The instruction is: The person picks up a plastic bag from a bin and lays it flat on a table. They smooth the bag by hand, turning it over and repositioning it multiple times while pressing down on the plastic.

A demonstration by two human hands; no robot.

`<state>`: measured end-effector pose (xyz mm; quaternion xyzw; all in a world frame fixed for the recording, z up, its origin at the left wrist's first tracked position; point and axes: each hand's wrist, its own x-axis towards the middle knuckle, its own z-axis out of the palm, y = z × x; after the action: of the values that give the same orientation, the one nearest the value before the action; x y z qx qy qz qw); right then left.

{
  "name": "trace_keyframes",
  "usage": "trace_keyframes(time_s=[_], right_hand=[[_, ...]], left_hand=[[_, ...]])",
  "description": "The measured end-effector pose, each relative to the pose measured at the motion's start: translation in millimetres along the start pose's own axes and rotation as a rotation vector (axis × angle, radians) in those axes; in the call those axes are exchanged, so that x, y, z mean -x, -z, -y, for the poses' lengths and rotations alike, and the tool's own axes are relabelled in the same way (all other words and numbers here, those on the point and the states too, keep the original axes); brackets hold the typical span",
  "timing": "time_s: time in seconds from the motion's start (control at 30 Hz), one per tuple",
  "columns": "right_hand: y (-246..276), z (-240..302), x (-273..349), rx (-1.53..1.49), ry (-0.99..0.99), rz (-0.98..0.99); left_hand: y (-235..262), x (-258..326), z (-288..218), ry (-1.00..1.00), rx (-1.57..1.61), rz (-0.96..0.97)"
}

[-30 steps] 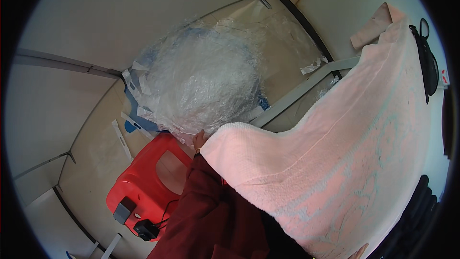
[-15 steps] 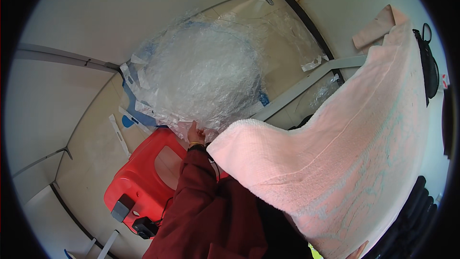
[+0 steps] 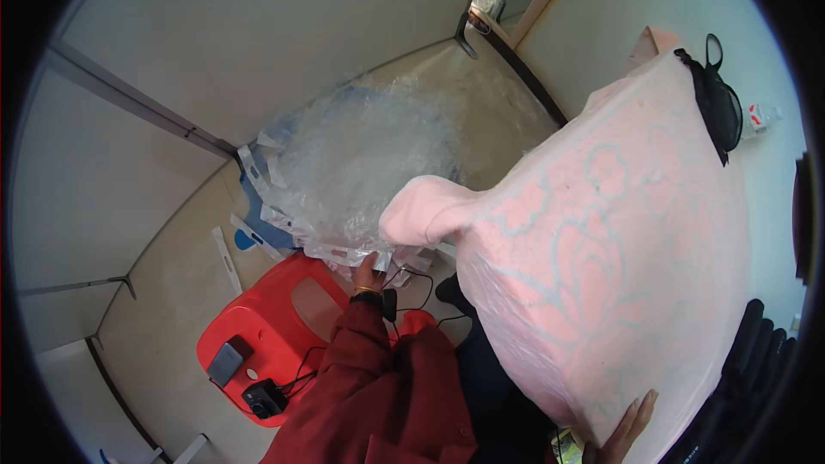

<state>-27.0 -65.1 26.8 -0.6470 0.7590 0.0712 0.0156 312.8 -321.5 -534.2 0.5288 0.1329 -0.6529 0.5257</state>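
My left hand (image 3: 369,275), in a dark red sleeve, is closed on the near edge of a clear plastic bag (image 3: 344,253). That bag lies at the front of a heap of clear plastic bags (image 3: 361,155) on the floor. On the right spreads a pink towel (image 3: 601,249) with a pale grey flower pattern. Its far left corner is raised and folded, and shiny clear film shows along its near left side. My right hand (image 3: 632,430) rests on the towel's near edge, fingers stretched out; its palm is hidden.
A red plastic stool (image 3: 258,314) stands left of my arm, with a grey box (image 3: 228,363) and a black device (image 3: 265,398) with cables on it. Pale panels (image 3: 284,26) enclose the floor. A black mesh pouch (image 3: 718,107) and a bottle (image 3: 758,120) lie beyond the towel.
The towel's patterned face has turned more into view, and its left corner has folded over. My left hand has closed on the bag's edge. More of my right hand shows.
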Motion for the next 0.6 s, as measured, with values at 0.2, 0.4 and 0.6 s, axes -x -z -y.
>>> trace_keyframes(time_s=[0.2, 0.4, 0.6], right_hand=[[-17, -3, 1, 0.032, 0.017, -0.144], [-1, 9, -2, -0.134, 0.040, -0.170], [-18, 4, 31, -0.456, 0.119, -0.401]], left_hand=[[-70, 41, -74, -0.189, -0.156, 0.361], [-275, 178, -211, -0.501, -0.073, 0.686], [-350, 447, -151, -0.763, 0.002, 1.197]])
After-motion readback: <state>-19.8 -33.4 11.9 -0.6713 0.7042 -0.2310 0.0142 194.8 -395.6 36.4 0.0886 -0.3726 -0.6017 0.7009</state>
